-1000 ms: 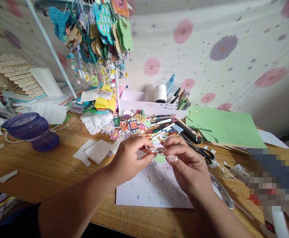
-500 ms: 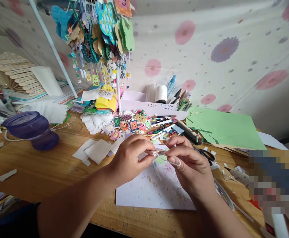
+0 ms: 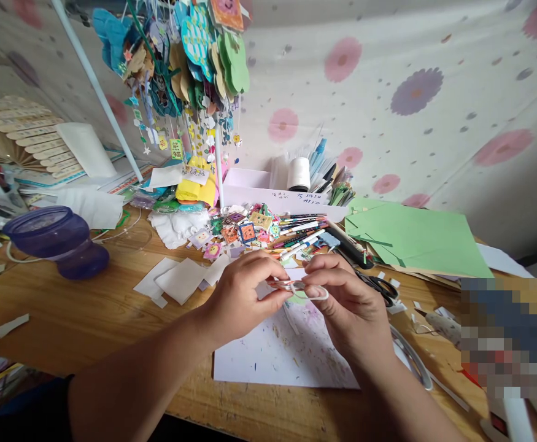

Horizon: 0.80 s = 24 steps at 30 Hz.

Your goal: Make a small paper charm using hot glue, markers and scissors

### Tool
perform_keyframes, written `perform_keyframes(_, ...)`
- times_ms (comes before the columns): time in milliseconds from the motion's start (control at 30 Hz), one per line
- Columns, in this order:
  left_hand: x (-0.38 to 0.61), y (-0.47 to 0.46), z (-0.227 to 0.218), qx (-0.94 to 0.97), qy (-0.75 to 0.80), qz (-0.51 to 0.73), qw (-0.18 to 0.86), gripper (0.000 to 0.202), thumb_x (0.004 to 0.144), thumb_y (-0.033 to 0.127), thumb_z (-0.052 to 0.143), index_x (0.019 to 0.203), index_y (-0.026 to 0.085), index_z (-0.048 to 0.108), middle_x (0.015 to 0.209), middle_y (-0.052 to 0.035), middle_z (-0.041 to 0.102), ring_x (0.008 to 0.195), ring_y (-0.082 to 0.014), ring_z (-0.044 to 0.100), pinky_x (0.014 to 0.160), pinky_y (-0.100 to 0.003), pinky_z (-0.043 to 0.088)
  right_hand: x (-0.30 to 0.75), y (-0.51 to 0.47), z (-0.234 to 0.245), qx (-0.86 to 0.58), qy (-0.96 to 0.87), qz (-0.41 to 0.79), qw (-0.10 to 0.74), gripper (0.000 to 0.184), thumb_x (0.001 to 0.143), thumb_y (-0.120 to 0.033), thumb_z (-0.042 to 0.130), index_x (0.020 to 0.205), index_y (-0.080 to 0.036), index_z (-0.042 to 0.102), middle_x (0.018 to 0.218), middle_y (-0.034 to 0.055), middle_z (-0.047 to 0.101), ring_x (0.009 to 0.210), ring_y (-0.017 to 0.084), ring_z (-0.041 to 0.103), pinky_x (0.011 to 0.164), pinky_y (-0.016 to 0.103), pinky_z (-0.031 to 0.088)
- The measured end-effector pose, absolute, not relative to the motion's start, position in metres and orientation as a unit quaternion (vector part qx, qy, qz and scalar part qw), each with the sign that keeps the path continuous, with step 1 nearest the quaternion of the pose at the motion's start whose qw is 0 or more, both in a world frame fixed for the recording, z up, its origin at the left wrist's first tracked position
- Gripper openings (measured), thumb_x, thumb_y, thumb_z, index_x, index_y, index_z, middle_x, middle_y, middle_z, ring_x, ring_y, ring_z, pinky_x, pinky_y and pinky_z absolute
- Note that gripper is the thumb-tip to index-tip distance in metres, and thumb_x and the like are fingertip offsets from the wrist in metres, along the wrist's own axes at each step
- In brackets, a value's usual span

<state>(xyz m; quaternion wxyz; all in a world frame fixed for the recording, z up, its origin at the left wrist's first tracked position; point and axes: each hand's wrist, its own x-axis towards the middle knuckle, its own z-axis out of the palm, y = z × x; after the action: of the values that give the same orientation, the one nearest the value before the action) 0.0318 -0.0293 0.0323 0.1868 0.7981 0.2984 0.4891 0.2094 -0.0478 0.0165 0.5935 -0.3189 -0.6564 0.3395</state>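
Observation:
My left hand (image 3: pixel 245 288) pinches a small flat craft piece (image 3: pixel 281 284) between thumb and fingers. The piece appears nearly edge-on with an orange-red tint, so its face is hidden. My right hand (image 3: pixel 353 301) is closed at the other end of it, thumb and fingertip pinching a thin white cord (image 3: pixel 321 297), which bends into a loop by the thumb. Under both hands lies a white sheet (image 3: pixel 254 362) flecked with paint or glitter. A light green patch and a narrow pale strip rest on that sheet beneath the fingers.
Beyond my hands are small decorated paper squares (image 3: pixel 247 232) and several pens (image 3: pixel 302 242). Black scissors (image 3: pixel 383 287) and green paper (image 3: pixel 415 239) lie right; a glue gun (image 3: pixel 438 322) is near the blurred area. A purple jar (image 3: pixel 51 236) stands left. Paper ornaments (image 3: pixel 199 46) hang above.
My right hand has shifted slightly left and its fingertips have drawn closer to the craft piece. The white cord loop has moved left with it. My left hand stays nearly still.

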Motion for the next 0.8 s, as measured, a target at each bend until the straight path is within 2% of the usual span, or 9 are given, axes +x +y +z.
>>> perform_keyframes(233, 0.034, -0.029, 0.036, 0.768, 0.333, 0.47, 0.28, 0.007, 0.072, 0.015, 0.064, 0.075, 0.016, 0.058, 0.073, -0.0021, 0.06, 0.07, -0.0136, 0.055, 0.065, -0.028, 0.045, 0.213, -0.046, 0.011, -0.309, -0.643, 0.372, 0.594, 0.021, 0.084, -0.024, 0.063, 0.101, -0.034, 0.07, 0.098, 0.0042, 0.058, 0.099, 0.022, 0.052, 0.084, 0.038, 0.042)
perform_keyframes(367, 0.036, -0.031, 0.038, 0.748, 0.357, 0.441, 0.344, 0.008, 0.073, 0.021, 0.063, 0.072, 0.016, 0.057, 0.068, -0.0009, 0.057, 0.065, -0.0126, 0.052, 0.062, -0.026, 0.044, 0.213, -0.045, 0.012, -0.323, -0.636, 0.376, 0.591, 0.012, 0.083, -0.024, 0.064, 0.092, -0.03, 0.069, 0.089, 0.0025, 0.06, 0.089, 0.02, 0.055, 0.077, 0.035, 0.043)
perform_keyframes(567, 0.036, -0.031, 0.039, 0.756, 0.362, 0.404, 0.367, 0.005, 0.072, 0.018, 0.062, 0.072, 0.016, 0.057, 0.071, -0.0012, 0.058, 0.067, -0.0124, 0.052, 0.063, -0.026, 0.043, 0.214, -0.047, 0.021, -0.385, -0.675, 0.301, 0.552, 0.002, 0.081, -0.023, 0.065, 0.081, -0.024, 0.067, 0.08, 0.0026, 0.061, 0.082, 0.02, 0.057, 0.073, 0.035, 0.045)
perform_keyframes(667, 0.035, -0.029, 0.037, 0.737, 0.361, 0.389, 0.419, 0.008, 0.072, 0.019, 0.062, 0.071, 0.016, 0.055, 0.069, 0.0003, 0.055, 0.065, -0.0111, 0.049, 0.061, -0.024, 0.042, 0.216, -0.048, 0.024, -0.389, -0.689, 0.328, 0.517, 0.006, 0.08, -0.024, 0.065, 0.085, -0.025, 0.068, 0.084, 0.003, 0.063, 0.08, 0.02, 0.059, 0.072, 0.035, 0.047)
perform_keyframes(800, 0.034, -0.027, 0.031, 0.69, 0.342, 0.378, 0.514, 0.014, 0.073, 0.026, 0.063, 0.075, 0.016, 0.053, 0.068, 0.002, 0.052, 0.062, -0.0096, 0.047, 0.059, -0.023, 0.041, 0.22, -0.048, 0.027, -0.381, -0.693, 0.369, 0.487, 0.016, 0.08, -0.02, 0.064, 0.094, -0.027, 0.068, 0.092, 0.0039, 0.065, 0.089, 0.022, 0.06, 0.077, 0.037, 0.048)
